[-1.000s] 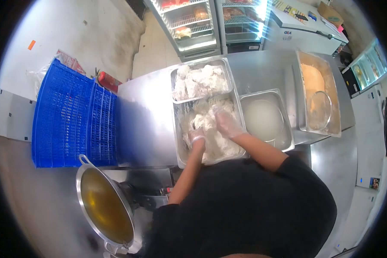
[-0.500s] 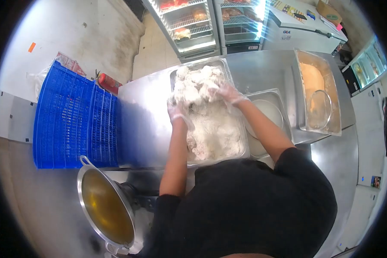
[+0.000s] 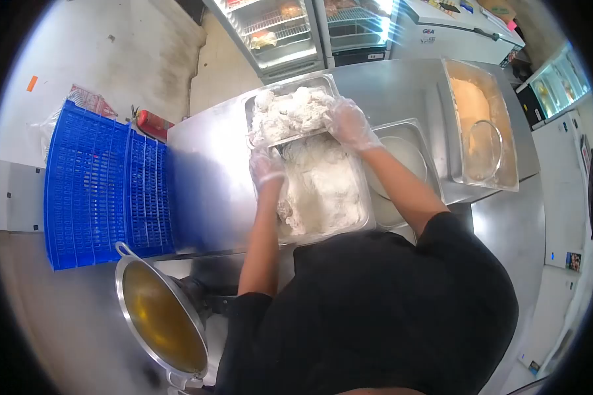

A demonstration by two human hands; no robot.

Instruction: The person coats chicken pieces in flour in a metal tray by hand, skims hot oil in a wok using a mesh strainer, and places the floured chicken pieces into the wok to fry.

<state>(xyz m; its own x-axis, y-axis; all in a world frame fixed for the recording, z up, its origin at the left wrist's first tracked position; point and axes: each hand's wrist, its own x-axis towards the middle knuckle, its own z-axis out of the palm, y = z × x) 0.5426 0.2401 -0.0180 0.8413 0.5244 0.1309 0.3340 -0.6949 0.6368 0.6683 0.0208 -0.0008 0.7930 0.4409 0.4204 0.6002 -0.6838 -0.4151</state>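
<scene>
A metal tray [image 3: 297, 140] heaped with flour-coated pieces, which look like chicken [image 3: 290, 110], is at the far side of the steel table. Its near edge borders a second tray [image 3: 370, 214] of loose white flour [image 3: 329, 187] and coated pieces. My left hand [image 3: 267, 168], in a clear plastic glove, is closed at the near left corner of the heaped tray. Gloved the same way, my right hand [image 3: 352, 125] grips that tray's right side. Its fingertips are partly hidden.
On the left stand blue plastic crates [image 3: 89, 191] and a wok of yellow oil [image 3: 158, 316]. To the right are a tray with a white round container [image 3: 396, 164] and a bin of orange powder [image 3: 471, 99] with a clear bowl [image 3: 483, 150].
My hands have moved off the coated pieces to the sides of the far tray. Its near edge now shows clearly, and the whole view has shifted slightly.
</scene>
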